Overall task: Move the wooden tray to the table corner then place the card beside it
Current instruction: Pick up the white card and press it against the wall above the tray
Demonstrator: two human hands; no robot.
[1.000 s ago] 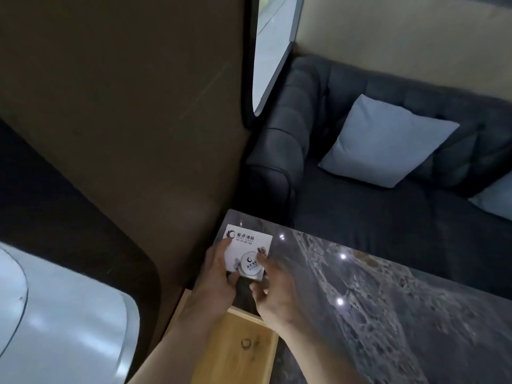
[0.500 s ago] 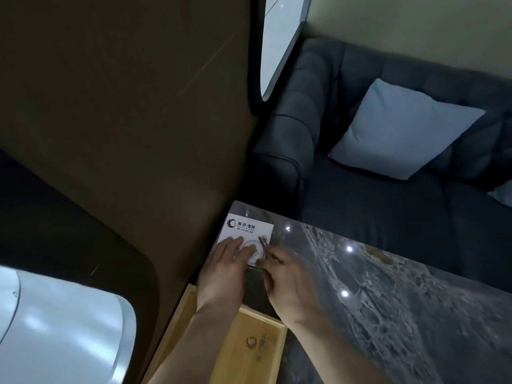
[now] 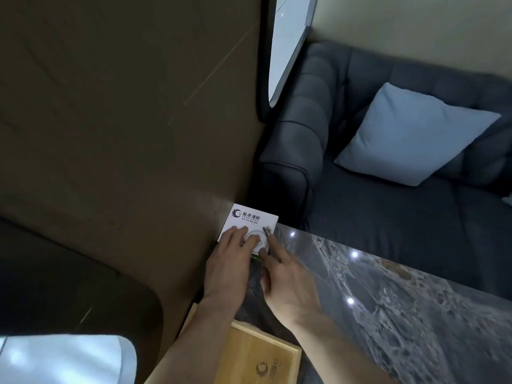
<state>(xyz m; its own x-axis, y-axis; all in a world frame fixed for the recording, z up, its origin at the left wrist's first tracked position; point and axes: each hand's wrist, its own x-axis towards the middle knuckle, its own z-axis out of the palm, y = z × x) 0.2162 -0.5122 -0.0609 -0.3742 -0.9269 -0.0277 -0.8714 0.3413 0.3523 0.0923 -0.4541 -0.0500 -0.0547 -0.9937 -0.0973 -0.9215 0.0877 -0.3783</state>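
A white card (image 3: 253, 218) with a dark logo and a round printed mark lies flat at the far left corner of the dark marble table (image 3: 401, 314). My left hand (image 3: 231, 263) rests flat on the card's near half, fingers spread. My right hand (image 3: 285, 275) touches the card's right edge with its fingertips. The wooden tray (image 3: 259, 356) with a round logo sits on the table nearer to me, against the left wall, partly hidden under my left forearm.
A brown wall panel (image 3: 124, 134) runs along the table's left side. Behind the table stands a dark grey tufted sofa (image 3: 374, 217) with a light blue cushion (image 3: 412, 134). A window (image 3: 288, 42) is set above the sofa arm.
The card has gone from being held slightly raised between both hands to lying flat at the corner. My left hand now presses on it, fingers spread.
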